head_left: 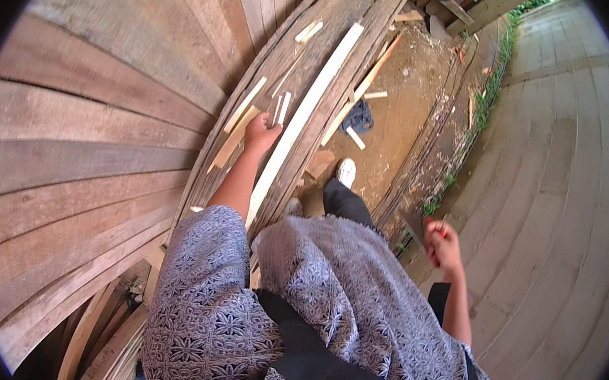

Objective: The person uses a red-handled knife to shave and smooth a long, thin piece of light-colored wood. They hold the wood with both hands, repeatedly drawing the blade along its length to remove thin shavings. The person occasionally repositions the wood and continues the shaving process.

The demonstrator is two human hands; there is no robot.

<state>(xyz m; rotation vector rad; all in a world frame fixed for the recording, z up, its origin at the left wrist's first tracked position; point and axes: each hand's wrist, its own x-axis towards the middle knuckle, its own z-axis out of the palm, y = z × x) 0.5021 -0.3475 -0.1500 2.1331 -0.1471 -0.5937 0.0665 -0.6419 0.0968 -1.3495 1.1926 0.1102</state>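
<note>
My left hand [262,131] is closed around short pale wood strips [284,108] just above a weathered plank bench. Alongside it runs a long pale wood batten [312,107], lying lengthwise on the bench. A browner wood piece [234,139] rests on the other side of this hand, with a thin pale strip [245,104] next to it. Out to the right, my right hand [444,247] grips the red handle of what looks like a hand saw [413,224]. Its grey blade points up and left, away from the bench, and is partly blurred.
The plank bench [207,145] stands against a wooden board wall [101,118]. More cut pieces [309,31] lie toward its far end. On the dirt floor [407,90] are a dark cloth [359,116], offcuts [355,138] and shavings. A pale slatted surface [542,211] fills the right side.
</note>
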